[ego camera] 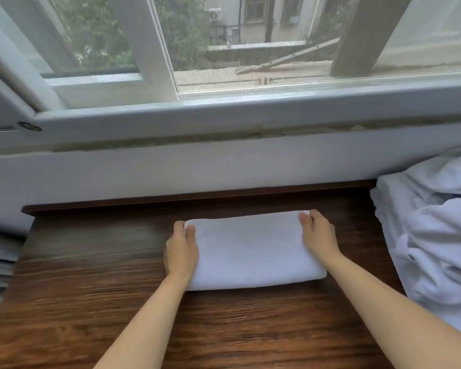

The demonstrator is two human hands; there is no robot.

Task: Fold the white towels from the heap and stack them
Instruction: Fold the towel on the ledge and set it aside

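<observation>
Towel (253, 251): folded, frame centre, on desk (91, 275). Left hand (183, 251) and right hand (318, 238): pinching its far corners, apparently. Heap (431, 235): right edge. Step: squaring fold. Next: start stack, fetch another.

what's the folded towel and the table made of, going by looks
Folded towel: looks like soft white terry cloth, matte and thick, with rounded folded edges; the fibre itself cannot be told.
Table: dark brown wood grain with a slight sheen; solid wood, veneer or printed laminate cannot be told apart here.
</observation>
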